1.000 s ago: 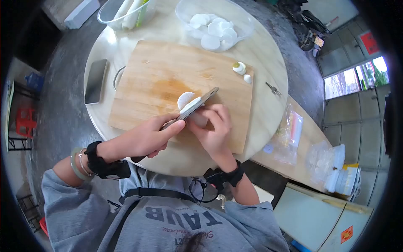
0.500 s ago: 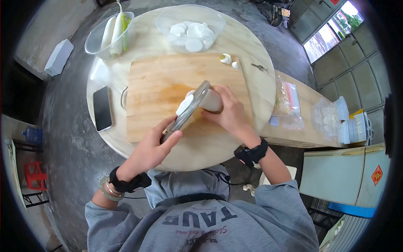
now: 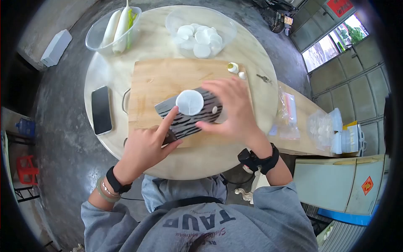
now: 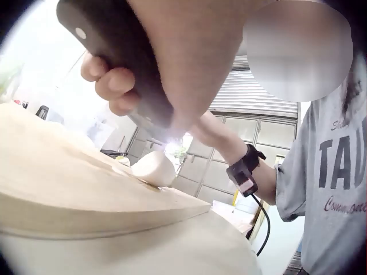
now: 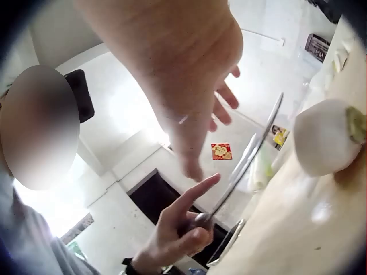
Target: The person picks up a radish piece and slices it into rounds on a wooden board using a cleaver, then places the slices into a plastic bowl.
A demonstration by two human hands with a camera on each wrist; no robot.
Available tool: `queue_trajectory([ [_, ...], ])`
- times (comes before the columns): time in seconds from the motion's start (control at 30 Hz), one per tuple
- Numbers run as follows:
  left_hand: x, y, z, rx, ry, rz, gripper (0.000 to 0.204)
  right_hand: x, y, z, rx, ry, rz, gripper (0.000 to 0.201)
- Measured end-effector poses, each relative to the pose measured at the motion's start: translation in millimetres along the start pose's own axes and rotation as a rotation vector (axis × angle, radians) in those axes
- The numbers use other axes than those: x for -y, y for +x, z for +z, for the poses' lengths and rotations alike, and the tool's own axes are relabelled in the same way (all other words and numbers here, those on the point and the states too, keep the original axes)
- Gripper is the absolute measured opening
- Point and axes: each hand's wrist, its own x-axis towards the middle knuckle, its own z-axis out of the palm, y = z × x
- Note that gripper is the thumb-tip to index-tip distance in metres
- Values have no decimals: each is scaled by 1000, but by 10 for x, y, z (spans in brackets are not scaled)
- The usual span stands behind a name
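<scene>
1. Turned flat since half a second ago: knife (image 3: 189,114), then on edge against the radish, now blade-face up above the cutting board (image 3: 155,80); carries one round white slice (image 3: 189,102) on the blade, likely laid level so the slice does not slide off.
2. Left hand (image 3: 145,147) wrapped round the dark handle, index finger stretched along the blade's side, seemingly to steady the tilt.
3. Right hand (image 3: 233,107) lifted off the radish stub (image 5: 327,137); fingers spread and straight, holding nothing, hovering over the far end of the blade.
4. Stub left lying on the board beneath that hand, cut face toward the knife.
5. Beyond the board: bowl (image 3: 224,25) of cut slices; second bowl (image 3: 94,38) with whole radishes; phone (image 3: 101,110) at the left.
</scene>
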Motion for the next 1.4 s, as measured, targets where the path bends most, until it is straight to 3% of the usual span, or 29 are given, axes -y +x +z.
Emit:
queue_trajectory([
  [0.03,-11,9,-22,37,70,20,72,73,59,-4,103,-76,-68,72],
  [0.1,2,32,-117,114,212,60,74,78,130,55,167,2,-7,64],
  [0.17,64,57,-113,42,222,98,73,-22,201,44,281,35,30,59],
  [0.3,178,110,-90,5,157,127,76,-43,342,40,208,71,68,52],
  [0.47,271,113,-142,86,-19,-78,90,-219,453,210,121,34,219,49],
  [0.7,487,-234,-141,98,-119,-292,97,-576,906,249,-347,100,422,58],
  [0.8,576,-347,-151,57,-135,-380,93,-882,1128,319,-365,-366,111,56],
  [0.9,589,-423,-219,38,-192,-483,90,-765,993,434,-276,-365,126,44],
  [1.03,649,-473,-216,-48,-262,-543,87,-565,719,397,364,-47,49,39],
  [1.1,653,-452,-196,-76,-260,-546,85,-412,644,386,603,54,113,40],
  [1.2,628,-424,-147,-65,-273,-555,82,-429,560,415,821,-4,70,33],
  [1.3,583,-386,-105,-57,-289,-538,80,-500,495,512,799,96,128,28],
  [1.4,543,-368,-78,-61,-280,-510,80,-544,537,533,906,90,219,23],
])
